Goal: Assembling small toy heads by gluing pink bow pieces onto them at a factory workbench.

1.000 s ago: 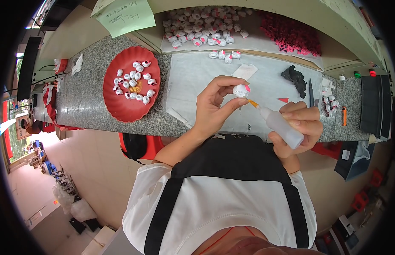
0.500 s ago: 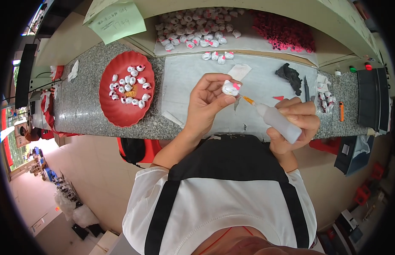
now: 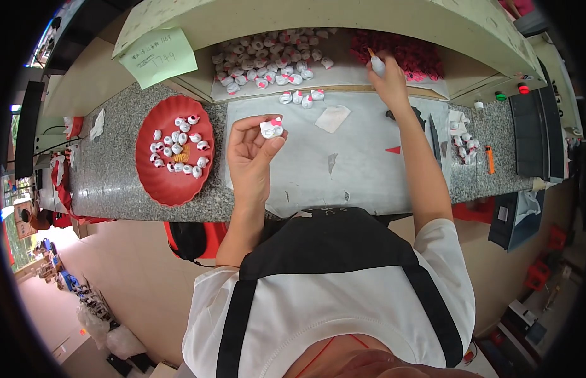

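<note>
Head view shows a two-handed moment: the left hand (image 3: 247,151) pinches a white piece (image 3: 271,129) with a pink bow between thumb and fingers, raised above the left part of the white sheet (image 3: 362,183). The right hand (image 3: 388,82) grasps a small bottle (image 3: 378,65), its orange tip (image 3: 371,53) pointing away from the body, and reaches into the shelf beside the pile of pink bits (image 3: 426,63). The step in hand looks like a reach to that pile with the white piece held ready. Whether the right fingertips touch any pink bit, I cannot tell; the hand itself hides them. Picking one up would call for freeing a thumb and finger without dropping the bottle or dabbing its tip on the pile.

Around this, the shelf also bears a heap of white pieces (image 3: 267,60), with a short row (image 3: 297,97) on the sheet just in front. More white pieces lie in a red plate (image 3: 151,183) to the left. A pale scrap (image 3: 333,118) and a red triangle (image 3: 393,150) lie on the sheet between the forearms. The overhanging top board (image 3: 318,19) limits the height of the reach, and the right forearm crosses over a black cloth (image 3: 419,116), partly hiding it.
</note>
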`<state>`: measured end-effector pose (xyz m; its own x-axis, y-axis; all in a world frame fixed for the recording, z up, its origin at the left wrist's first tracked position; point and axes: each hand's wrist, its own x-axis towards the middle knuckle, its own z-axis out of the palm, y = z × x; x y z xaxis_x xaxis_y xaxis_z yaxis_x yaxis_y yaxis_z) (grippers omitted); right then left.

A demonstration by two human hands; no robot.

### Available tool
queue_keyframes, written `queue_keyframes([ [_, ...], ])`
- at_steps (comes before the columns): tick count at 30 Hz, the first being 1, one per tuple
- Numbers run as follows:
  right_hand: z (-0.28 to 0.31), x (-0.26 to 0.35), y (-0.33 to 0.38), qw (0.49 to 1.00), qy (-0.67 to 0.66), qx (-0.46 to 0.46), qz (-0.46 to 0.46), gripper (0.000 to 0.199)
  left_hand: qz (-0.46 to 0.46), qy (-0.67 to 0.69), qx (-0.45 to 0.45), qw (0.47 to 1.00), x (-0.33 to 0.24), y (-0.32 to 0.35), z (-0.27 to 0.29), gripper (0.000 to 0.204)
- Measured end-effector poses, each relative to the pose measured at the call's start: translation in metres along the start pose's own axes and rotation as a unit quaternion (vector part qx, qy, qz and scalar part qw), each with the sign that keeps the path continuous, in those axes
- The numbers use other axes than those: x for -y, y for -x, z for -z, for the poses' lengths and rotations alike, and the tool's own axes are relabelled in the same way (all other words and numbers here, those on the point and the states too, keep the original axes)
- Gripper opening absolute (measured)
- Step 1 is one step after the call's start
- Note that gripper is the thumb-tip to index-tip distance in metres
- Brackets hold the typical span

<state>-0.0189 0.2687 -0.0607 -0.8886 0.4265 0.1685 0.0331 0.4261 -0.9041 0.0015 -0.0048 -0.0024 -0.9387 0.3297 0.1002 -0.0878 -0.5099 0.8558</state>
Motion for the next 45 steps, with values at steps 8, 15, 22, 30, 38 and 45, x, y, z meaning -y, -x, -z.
queue_keyframes([
  [8,-0.030,-0.043,-0.054,0.851,0.427,-0.168,0.256,0.015,0.014,-0.008,0.000,1.000,-0.004,0.007,0.007,0.032],
  [15,-0.011,0.004,-0.017,0.927,0.334,-0.078,0.153,0.014,0.040,-0.004,0.019,0.999,0.003,0.000,0.001,0.031],
  [22,-0.009,0.060,0.079,0.946,-0.304,0.042,-0.104,0.010,0.070,-0.011,0.053,0.996,0.018,-0.007,-0.013,0.032],
  [30,-0.008,0.078,0.114,0.881,-0.456,0.051,-0.115,0.016,0.046,-0.052,0.106,0.992,0.027,-0.004,-0.024,0.036],
  [38,-0.015,0.092,0.124,0.898,-0.417,0.084,-0.108,0.012,-0.038,-0.219,0.106,0.969,0.021,0.004,-0.029,0.030],
  [45,-0.016,0.100,0.124,0.903,-0.399,0.113,-0.108,0.012,-0.094,-0.303,0.121,0.941,0.020,0.004,-0.030,0.029],
])
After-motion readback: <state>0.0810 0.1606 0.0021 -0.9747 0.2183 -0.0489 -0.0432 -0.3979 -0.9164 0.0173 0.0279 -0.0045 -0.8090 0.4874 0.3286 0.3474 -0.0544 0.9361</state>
